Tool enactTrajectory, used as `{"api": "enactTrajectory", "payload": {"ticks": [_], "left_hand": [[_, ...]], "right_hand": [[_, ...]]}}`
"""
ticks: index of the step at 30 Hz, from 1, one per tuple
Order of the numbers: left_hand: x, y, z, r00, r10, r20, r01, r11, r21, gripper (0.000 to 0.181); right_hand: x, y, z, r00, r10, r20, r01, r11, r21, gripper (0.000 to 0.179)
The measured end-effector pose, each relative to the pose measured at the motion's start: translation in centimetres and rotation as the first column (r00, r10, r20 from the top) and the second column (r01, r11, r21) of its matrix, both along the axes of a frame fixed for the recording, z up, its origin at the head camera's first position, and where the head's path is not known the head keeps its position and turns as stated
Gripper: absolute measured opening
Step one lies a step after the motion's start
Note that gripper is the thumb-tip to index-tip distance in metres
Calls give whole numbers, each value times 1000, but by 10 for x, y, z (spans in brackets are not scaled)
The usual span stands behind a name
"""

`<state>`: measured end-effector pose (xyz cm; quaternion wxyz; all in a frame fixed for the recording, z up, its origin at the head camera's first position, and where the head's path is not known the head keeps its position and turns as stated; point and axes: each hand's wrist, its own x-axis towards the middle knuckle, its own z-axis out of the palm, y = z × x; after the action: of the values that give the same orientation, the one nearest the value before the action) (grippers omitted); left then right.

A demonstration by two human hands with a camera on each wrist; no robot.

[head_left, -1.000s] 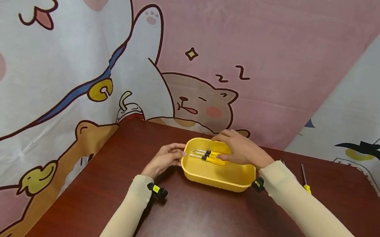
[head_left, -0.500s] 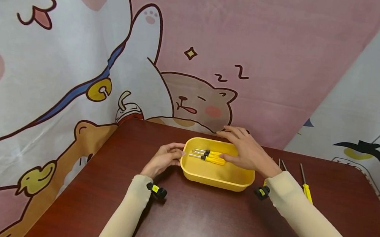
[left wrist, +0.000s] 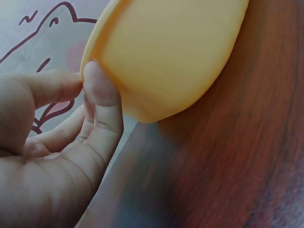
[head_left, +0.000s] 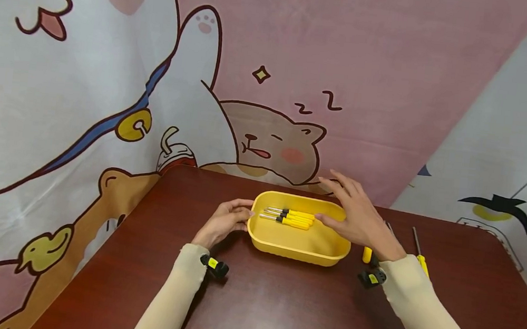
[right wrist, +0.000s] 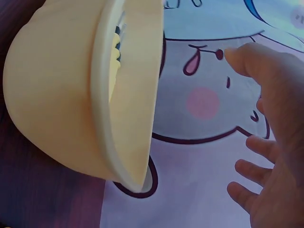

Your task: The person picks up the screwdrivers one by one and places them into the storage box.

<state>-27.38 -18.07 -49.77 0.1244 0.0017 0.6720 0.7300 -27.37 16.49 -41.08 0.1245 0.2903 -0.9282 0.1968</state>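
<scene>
Yellow plastic tray (head_left: 295, 253), sitting on the table (head_left: 269, 303): the left hand (head_left: 222, 223) pinches its left end between thumb and fingers, and a light hold looks enough to stop it sliding. The right hand (head_left: 358, 218), fingers spread and grasping nothing, is near the right end; it should clear the rim before swinging aside. Inside, three yellow-handled screwdrivers (head_left: 295, 223) lie side by side, tips left, best not knocked out of line.

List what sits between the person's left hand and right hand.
The yellow tray, with yellow-handled screwdrivers inside it, as the head view shows. The left hand pinches its rim; the right hand holds nothing.
</scene>
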Motion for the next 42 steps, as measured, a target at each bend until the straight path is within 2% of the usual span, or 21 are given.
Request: {"api": "enactTrajectory", "payload": {"ticks": [8,16,24,32,37,42], "left_hand": [[0,1,1,1000,-2,-3,2,1000,2,45],[0,-1,0,1000,-16,-2,16,1000,-3,46],[0,-1,-1,1000,-1,0,1,1000,-2,44],[-2,0,0,1000,6,12,-5,1000,-6,43],[-2,0,-1,1000,13,21,-13,1000,0,42],[-3,1,-3,1000,20,22,-20,1000,-2,40]], "right_hand": [[11,22,1,995,-100,-1,100,992,-75,94],[20,41,-1,976,-212,39,216,967,-137,101],[21,65,-2,964,-263,31,265,947,-180,100],[16,100,-11,961,-274,37,277,949,-152,101],[11,119,-21,949,-312,40,315,944,-98,102],[8,134,-29,939,-334,80,340,938,-68,100]]}}
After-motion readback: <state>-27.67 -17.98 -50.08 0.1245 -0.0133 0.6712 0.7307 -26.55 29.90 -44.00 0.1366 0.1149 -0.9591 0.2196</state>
